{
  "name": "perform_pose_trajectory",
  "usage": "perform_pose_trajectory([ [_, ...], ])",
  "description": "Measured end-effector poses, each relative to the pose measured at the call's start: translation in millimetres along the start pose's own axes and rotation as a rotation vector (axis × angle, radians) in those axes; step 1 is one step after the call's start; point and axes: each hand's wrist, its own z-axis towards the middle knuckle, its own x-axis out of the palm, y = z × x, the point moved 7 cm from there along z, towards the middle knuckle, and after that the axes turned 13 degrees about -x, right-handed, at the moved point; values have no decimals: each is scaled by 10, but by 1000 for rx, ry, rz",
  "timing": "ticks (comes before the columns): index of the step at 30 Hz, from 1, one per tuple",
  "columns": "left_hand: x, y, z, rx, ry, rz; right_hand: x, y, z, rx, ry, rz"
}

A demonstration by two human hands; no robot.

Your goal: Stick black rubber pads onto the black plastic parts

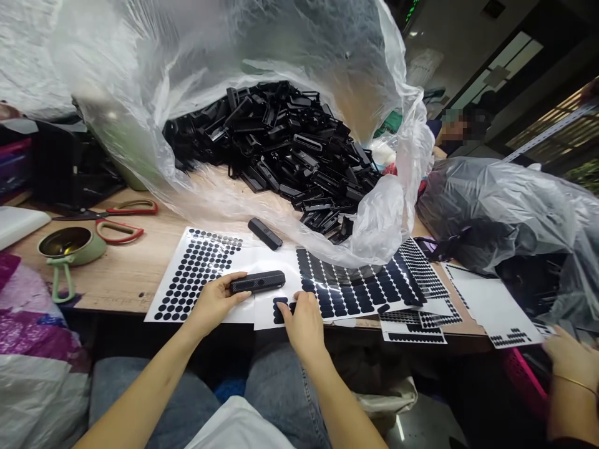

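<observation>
My left hand [214, 304] grips one end of a black oblong plastic casing [258, 282], its patterned face upward, thumb below and fingers above. At the lower left part of a white sheet of black oblong stickers [346, 287] is my right hand [304, 321], fingers curled and thumb pointing left. Whether a sticker is pinched there I cannot make out. Left of the casing lies a white sheet of round black stickers [194, 268], partly under my left hand. Another black casing [265, 233] rests just behind, near the plastic bag's edge.
A large clear plastic bag [384, 218] opens toward me with a heap of black plastic parts [290, 149]. Red-handled scissors [124, 218] and a green pot [88, 246] are left. More sticker sheets [491, 305] and another person's hand [573, 355] are right.
</observation>
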Motion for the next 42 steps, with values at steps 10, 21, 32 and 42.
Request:
perform_pose_trajectory([
  [10, 13, -9, 1, 2, -8, 1, 62, 57, -13, -39, -28, 126],
  [21, 12, 19, 16, 37, 5, 55, 89, 206, -94, -67, 3, 217],
  [32, 41, 11, -29, -5, 38, -52, 45, 494, 330, -128, 3, 707],
  [42, 20, 27, -40, -15, 15, -71, 205, 537, 380, -69, 43, 677],
])
